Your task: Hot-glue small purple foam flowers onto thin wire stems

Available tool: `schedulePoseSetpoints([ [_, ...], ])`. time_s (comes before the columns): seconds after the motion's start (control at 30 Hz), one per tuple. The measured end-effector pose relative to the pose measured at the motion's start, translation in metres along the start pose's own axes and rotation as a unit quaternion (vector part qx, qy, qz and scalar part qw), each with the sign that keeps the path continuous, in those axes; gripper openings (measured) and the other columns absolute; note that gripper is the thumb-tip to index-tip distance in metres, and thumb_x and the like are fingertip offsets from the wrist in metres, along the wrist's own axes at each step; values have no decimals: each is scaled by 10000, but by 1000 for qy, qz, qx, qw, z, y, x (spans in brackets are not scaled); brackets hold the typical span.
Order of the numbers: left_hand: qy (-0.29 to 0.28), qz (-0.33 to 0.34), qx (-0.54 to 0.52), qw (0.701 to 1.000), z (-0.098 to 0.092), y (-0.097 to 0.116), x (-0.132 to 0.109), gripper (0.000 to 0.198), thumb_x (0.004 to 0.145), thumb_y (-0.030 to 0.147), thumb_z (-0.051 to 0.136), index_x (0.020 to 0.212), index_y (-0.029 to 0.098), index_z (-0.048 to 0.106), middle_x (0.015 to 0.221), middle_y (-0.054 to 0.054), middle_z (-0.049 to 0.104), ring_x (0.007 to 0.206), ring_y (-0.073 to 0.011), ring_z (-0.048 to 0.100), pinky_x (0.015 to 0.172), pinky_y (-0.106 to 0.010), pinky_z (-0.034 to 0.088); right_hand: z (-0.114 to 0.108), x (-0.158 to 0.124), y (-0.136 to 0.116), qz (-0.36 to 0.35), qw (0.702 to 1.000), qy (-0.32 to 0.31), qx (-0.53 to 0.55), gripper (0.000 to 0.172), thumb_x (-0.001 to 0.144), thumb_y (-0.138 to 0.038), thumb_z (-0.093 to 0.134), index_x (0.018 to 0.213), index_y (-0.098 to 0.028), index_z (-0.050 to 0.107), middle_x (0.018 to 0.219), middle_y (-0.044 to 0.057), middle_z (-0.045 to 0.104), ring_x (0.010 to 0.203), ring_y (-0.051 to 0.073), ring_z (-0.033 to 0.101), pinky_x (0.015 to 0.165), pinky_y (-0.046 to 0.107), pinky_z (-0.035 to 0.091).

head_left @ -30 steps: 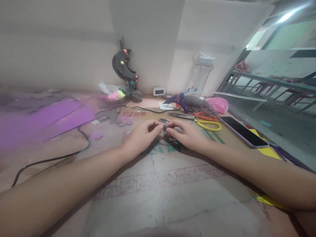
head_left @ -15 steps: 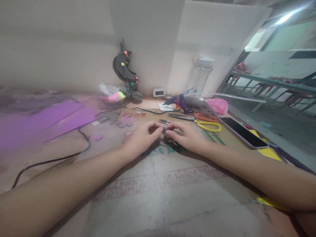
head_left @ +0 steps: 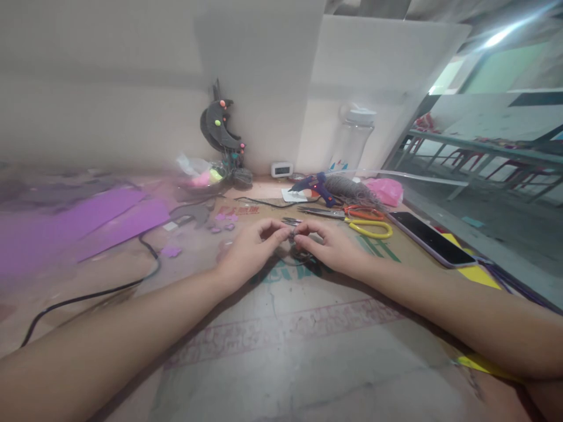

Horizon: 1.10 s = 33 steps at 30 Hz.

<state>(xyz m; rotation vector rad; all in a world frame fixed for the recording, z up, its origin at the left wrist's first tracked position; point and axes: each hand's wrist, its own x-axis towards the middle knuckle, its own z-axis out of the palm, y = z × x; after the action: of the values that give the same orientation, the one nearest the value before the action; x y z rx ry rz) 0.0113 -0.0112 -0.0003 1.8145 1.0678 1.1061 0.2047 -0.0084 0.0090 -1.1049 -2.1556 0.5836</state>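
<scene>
My left hand (head_left: 251, 249) and my right hand (head_left: 331, 246) meet at the middle of the table, fingertips pinched together on a small dark piece (head_left: 292, 234) between them. What the piece is I cannot make out. Both hands rest low over a flattened cardboard sheet (head_left: 308, 328). Just behind the fingertips lies a small metal snipper (head_left: 291, 221).
Yellow scissors (head_left: 372, 228), orange scissors (head_left: 358, 212), a blue glue gun (head_left: 314, 186), grey yarn (head_left: 352, 189), a phone (head_left: 424, 237) and a water bottle (head_left: 354, 138) sit to the right. Purple foam sheets (head_left: 79, 220) and a black cable (head_left: 105, 287) lie left. A dark moon ornament (head_left: 220, 126) stands at the wall.
The view has shifted slightly. Both hands stay pinched together at the same spot, with the fingertips a little closer.
</scene>
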Motion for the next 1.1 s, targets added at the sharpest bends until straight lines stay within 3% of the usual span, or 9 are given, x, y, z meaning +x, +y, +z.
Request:
schedulePoseSetpoints([
  [0.4,60,-18,2,998,-4,-12,5,357,915,482,476,714,200,560,737,-11,608,736,-162,569,699,-272,441,0,1,3,21,999,10,35,145,899,-314,541,867,-193,613,755,0,686,706,146,632,704,260,475],
  [0.6,3,-49,-56,997,1,-9,5,257,883,361,525,1001,174,656,940,-64,700,910,-186,641,851,-311,481,-3,1,0,17,999,1,35,195,914,-294,500,788,-193,610,753,9,678,729,153,623,711,263,466],
  [0.8,-23,-32,-5,999,3,2,0,244,844,332,611,1007,161,668,1008,-88,721,906,-195,659,840,-330,502,-4,0,-1,11,1000,0,23,187,912,-283,495,808,-192,622,753,11,679,730,160,621,705,268,460],
  [1.1,28,-3,-1,1000,1,-4,3,284,878,399,577,1012,184,705,1063,-75,737,1020,-225,656,933,-336,480,-2,1,2,-9,1000,-1,7,179,907,-284,499,811,-194,621,777,10,687,748,158,627,721,266,467],
])
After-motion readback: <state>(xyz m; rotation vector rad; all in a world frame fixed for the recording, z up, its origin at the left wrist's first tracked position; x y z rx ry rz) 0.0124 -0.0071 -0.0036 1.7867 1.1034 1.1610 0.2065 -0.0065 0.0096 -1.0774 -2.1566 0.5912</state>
